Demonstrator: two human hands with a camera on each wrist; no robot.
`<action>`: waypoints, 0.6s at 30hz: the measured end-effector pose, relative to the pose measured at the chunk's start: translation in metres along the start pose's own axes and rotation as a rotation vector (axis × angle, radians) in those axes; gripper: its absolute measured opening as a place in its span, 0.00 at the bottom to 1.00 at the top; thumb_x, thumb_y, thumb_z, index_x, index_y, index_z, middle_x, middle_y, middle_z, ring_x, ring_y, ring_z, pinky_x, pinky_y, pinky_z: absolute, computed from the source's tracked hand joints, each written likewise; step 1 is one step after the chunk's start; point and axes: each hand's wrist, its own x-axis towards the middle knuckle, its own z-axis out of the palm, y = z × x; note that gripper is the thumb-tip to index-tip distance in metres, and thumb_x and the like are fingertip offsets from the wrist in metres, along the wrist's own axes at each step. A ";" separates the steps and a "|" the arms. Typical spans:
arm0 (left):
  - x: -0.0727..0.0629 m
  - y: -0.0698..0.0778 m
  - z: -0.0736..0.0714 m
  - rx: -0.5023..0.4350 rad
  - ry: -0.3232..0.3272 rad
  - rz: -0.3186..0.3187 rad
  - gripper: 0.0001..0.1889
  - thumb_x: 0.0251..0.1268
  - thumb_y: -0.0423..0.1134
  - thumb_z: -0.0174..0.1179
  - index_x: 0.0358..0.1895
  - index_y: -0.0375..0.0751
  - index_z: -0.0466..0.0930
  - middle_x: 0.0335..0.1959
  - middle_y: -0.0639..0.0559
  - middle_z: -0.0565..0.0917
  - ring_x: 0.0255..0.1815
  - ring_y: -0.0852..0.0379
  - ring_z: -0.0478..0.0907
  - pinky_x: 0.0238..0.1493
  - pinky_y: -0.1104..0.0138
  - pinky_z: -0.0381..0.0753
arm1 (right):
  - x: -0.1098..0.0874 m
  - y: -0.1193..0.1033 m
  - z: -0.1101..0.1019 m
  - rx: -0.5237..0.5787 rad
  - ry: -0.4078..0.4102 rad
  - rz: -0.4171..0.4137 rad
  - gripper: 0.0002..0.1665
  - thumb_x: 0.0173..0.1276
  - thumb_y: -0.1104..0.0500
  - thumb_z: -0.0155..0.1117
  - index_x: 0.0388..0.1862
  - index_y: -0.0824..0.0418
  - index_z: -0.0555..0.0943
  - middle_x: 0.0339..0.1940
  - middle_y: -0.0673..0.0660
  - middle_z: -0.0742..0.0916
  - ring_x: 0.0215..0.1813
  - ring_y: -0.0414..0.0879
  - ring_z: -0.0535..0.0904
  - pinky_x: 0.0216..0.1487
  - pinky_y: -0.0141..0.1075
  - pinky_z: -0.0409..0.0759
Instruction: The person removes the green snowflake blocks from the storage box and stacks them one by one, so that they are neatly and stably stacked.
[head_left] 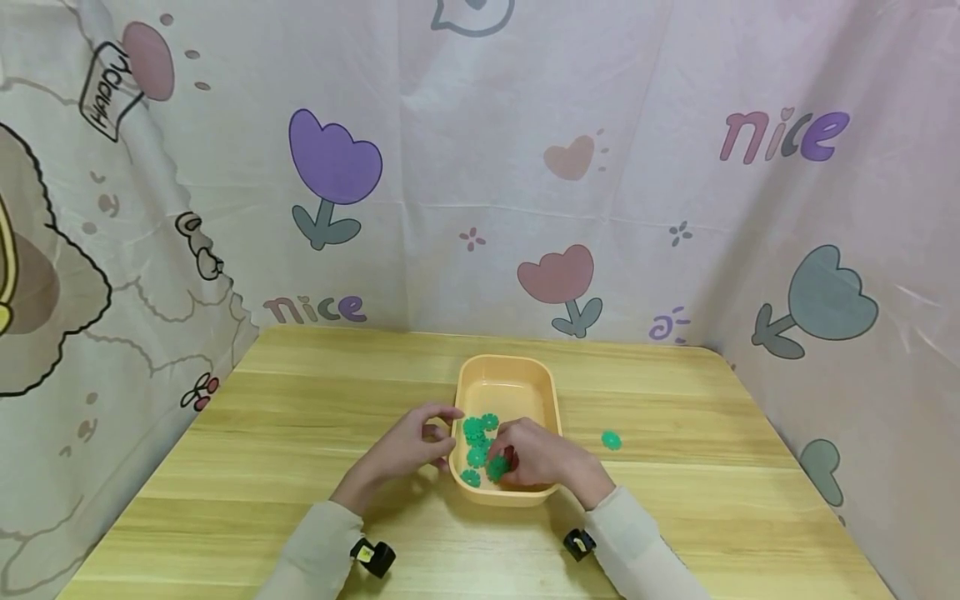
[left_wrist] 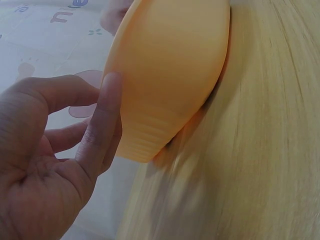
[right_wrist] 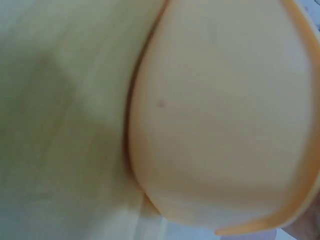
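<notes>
A yellow-orange plastic tray point(head_left: 517, 367) stands on the wooden table, with several green notched discs point(head_left: 476, 457) gathered along its left side. My left hand point(head_left: 414, 437) holds the tray's left rim; in the left wrist view its thumb point(left_wrist: 107, 95) lies against the outer wall point(left_wrist: 170, 60). Inside the tray, my right hand point(head_left: 536, 454) has curled fingers around a green notched disc point(head_left: 496, 468) near the front. The right wrist view shows mostly the tray's outer wall point(right_wrist: 220, 110), and the right fingertips are hidden there.
One loose green disc point(head_left: 611, 440) lies on the table point(head_left: 675, 500) to the right of the tray. A printed cloth point(head_left: 480, 167) hangs behind the table and at its sides. Black wrist devices point(head_left: 373, 557) sit at both cuffs.
</notes>
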 end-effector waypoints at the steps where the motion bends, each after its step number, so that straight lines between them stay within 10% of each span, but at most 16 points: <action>1: 0.000 0.000 0.000 0.001 0.000 0.002 0.26 0.73 0.27 0.57 0.71 0.26 0.66 0.62 0.26 0.70 0.36 0.54 0.83 0.39 0.57 0.94 | -0.001 0.000 -0.001 0.019 0.015 0.001 0.13 0.55 0.65 0.80 0.41 0.60 0.90 0.36 0.53 0.87 0.34 0.37 0.80 0.35 0.19 0.80; 18: -0.002 0.002 0.001 -0.001 -0.002 -0.002 0.26 0.72 0.27 0.57 0.71 0.26 0.66 0.62 0.27 0.69 0.35 0.55 0.82 0.39 0.61 0.93 | -0.055 0.028 -0.046 0.164 0.295 0.090 0.14 0.56 0.64 0.78 0.41 0.55 0.89 0.38 0.47 0.88 0.37 0.45 0.83 0.42 0.37 0.89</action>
